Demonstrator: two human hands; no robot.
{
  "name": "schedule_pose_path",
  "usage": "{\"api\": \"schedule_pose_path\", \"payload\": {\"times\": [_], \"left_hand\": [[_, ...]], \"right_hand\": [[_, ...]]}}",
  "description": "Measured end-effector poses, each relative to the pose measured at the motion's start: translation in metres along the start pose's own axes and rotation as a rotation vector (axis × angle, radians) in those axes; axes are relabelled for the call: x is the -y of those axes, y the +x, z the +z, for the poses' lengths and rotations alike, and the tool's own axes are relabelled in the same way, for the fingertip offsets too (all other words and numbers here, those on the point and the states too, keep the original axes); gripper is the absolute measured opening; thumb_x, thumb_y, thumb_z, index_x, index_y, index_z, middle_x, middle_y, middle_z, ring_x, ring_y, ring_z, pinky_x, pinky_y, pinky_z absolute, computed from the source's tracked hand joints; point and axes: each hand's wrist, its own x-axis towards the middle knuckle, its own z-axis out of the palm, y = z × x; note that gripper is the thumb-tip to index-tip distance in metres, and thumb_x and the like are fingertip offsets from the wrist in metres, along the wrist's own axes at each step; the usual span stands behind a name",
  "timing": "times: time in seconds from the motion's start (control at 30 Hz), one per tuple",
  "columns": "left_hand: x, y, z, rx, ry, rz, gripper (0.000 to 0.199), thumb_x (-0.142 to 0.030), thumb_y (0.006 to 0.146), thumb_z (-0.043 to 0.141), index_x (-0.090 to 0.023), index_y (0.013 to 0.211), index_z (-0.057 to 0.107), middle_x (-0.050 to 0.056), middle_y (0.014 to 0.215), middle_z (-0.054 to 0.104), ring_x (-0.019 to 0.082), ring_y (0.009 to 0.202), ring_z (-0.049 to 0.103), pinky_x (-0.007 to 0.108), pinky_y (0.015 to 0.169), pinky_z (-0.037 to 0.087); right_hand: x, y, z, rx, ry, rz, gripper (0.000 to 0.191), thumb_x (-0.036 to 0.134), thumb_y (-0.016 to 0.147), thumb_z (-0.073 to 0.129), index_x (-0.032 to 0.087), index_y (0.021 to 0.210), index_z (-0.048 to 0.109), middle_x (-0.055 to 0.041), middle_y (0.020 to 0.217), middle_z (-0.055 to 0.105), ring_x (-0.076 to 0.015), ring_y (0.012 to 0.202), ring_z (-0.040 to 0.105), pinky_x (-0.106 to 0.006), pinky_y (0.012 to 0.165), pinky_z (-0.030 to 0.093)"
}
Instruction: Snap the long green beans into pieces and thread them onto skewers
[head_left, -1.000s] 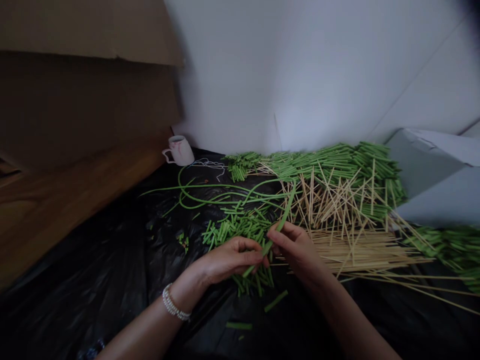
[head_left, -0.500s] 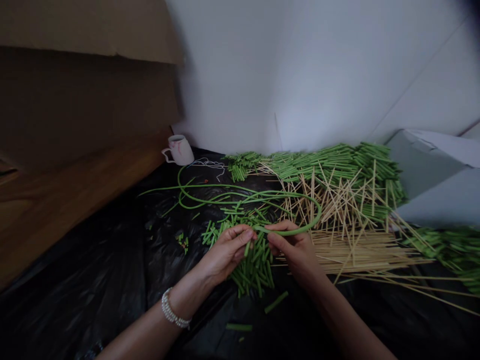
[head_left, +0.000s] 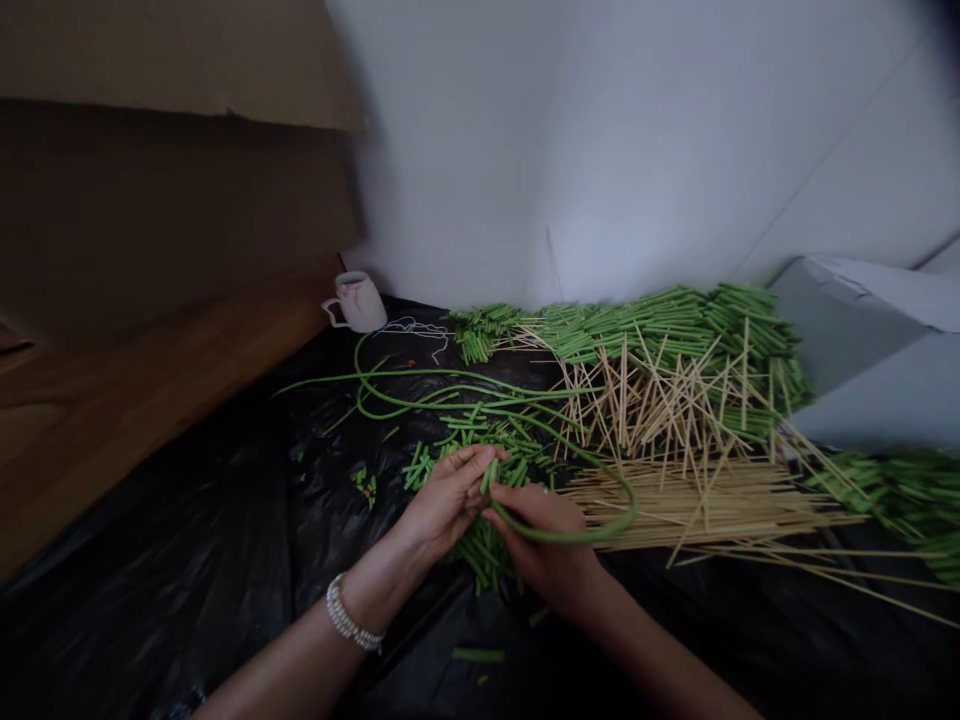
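Over a pile of short cut garlic scape pieces point(head_left: 480, 565), my two hands meet near the middle of the view. My left hand point(head_left: 442, 505), with a beaded bracelet at the wrist, is closed on a short garlic scape piece point(head_left: 489, 474). Fingers of my right hand point(head_left: 546, 545) pinch the end of a long garlic scape point(head_left: 631, 505), which loops round to the right of the hand and trails off toward the far left. That end lies close by the short piece; whether they touch I cannot tell.
Wooden skewers point(head_left: 697, 500) lie in a heap on the right. Behind them, bundled green pieces point(head_left: 660, 325) line the white wall. A mug point(head_left: 358, 302) and white string point(head_left: 412, 327) stand at the back left on black plastic sheeting point(head_left: 225, 560). A cardboard box point(head_left: 172, 200) rises at left.
My right hand has moved left and down, against my left hand, bringing the scape's end along. The scape's loop has swung lower. A short piece now shows upright in my left fingers.
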Motion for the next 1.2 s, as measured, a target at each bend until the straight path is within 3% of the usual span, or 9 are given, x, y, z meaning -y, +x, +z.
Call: {"api": "schedule_pose_path", "payload": {"times": [0.1, 0.17, 0.27, 0.43, 0.63, 0.73, 0.97, 1.2], "left_hand": [[-0.004, 0.001, 0.000, 0.043, -0.019, -0.033, 0.033, -0.038, 0.073, 0.079, -0.011, 0.086, 0.065, -0.010, 0.047, 0.034, 0.001, 0.040, 0.024, 0.013, 0.039, 0.020], [-0.006, 0.000, 0.000, 0.055, -0.078, -0.065, 0.028, -0.036, 0.076, 0.075, -0.012, 0.081, 0.062, -0.009, 0.048, 0.037, 0.001, 0.039, 0.024, 0.013, 0.039, 0.020], [-0.008, -0.003, 0.002, 0.079, -0.134, -0.135, 0.025, -0.036, 0.079, 0.069, -0.014, 0.076, 0.057, -0.008, 0.051, 0.042, 0.001, 0.038, 0.025, 0.014, 0.038, 0.018], [-0.006, -0.009, 0.004, 0.181, 0.066, -0.130, 0.031, -0.043, 0.081, 0.069, -0.015, 0.079, 0.054, -0.008, 0.051, 0.041, 0.001, 0.040, 0.024, 0.016, 0.041, 0.015], [-0.005, -0.011, 0.006, 0.241, 0.137, -0.144, 0.031, -0.043, 0.084, 0.067, -0.017, 0.083, 0.049, -0.008, 0.058, 0.041, 0.003, 0.045, 0.025, 0.017, 0.042, 0.015], [-0.006, -0.013, 0.008, 0.275, 0.165, -0.142, 0.031, -0.045, 0.087, 0.063, -0.016, 0.084, 0.051, -0.007, 0.059, 0.039, 0.004, 0.046, 0.024, 0.018, 0.043, 0.015], [-0.009, -0.018, 0.004, 0.459, 0.362, -0.133, 0.037, -0.047, 0.094, 0.048, -0.013, 0.087, 0.061, -0.006, 0.055, 0.039, 0.006, 0.046, 0.026, 0.022, 0.044, 0.017], [-0.002, -0.014, 0.006, 0.276, 0.275, -0.110, 0.032, -0.046, 0.085, 0.064, -0.017, 0.080, 0.052, -0.004, 0.064, 0.043, 0.007, 0.055, 0.033, 0.019, 0.045, 0.018]], "right_hand": [[0.007, 0.000, -0.002, 0.034, 0.003, 0.014, 0.019, 0.026, 0.086, 0.064, 0.025, 0.104, 0.072, -0.0070, 0.084, 0.075, -0.0214, 0.075, 0.069, -0.033, 0.070, 0.052], [0.013, 0.004, -0.009, 0.049, 0.141, 0.120, 0.015, 0.028, 0.087, 0.065, 0.026, 0.100, 0.073, -0.0044, 0.084, 0.075, -0.0201, 0.077, 0.069, -0.033, 0.073, 0.052], [0.017, 0.012, -0.019, 0.044, 0.350, 0.322, 0.010, 0.033, 0.084, 0.068, 0.026, 0.088, 0.074, 0.0000, 0.070, 0.071, -0.0163, 0.062, 0.065, -0.029, 0.061, 0.050], [0.010, 0.016, -0.023, 0.063, 0.471, 0.478, 0.013, 0.035, 0.077, 0.075, 0.023, 0.080, 0.072, 0.0021, 0.063, 0.064, -0.0123, 0.055, 0.056, -0.025, 0.053, 0.044], [-0.003, 0.018, -0.022, -0.057, 0.742, 0.684, 0.025, 0.039, 0.070, 0.080, 0.021, 0.075, 0.063, 0.0056, 0.052, 0.057, -0.0087, 0.043, 0.048, -0.020, 0.043, 0.035], [-0.008, 0.019, -0.026, -0.076, 0.800, 0.691, 0.028, 0.039, 0.069, 0.082, 0.020, 0.073, 0.062, 0.0054, 0.051, 0.058, -0.0072, 0.042, 0.045, -0.019, 0.041, 0.033], [-0.007, 0.022, -0.030, 0.022, 0.725, 0.646, 0.026, 0.039, 0.072, 0.079, 0.020, 0.075, 0.062, 0.0024, 0.053, 0.062, -0.0100, 0.048, 0.052, -0.020, 0.045, 0.034], [0.002, 0.022, -0.027, -0.120, 0.503, 0.517, 0.020, 0.037, 0.074, 0.077, 0.020, 0.077, 0.067, 0.0034, 0.057, 0.059, -0.0108, 0.049, 0.051, -0.023, 0.046, 0.039]]}}
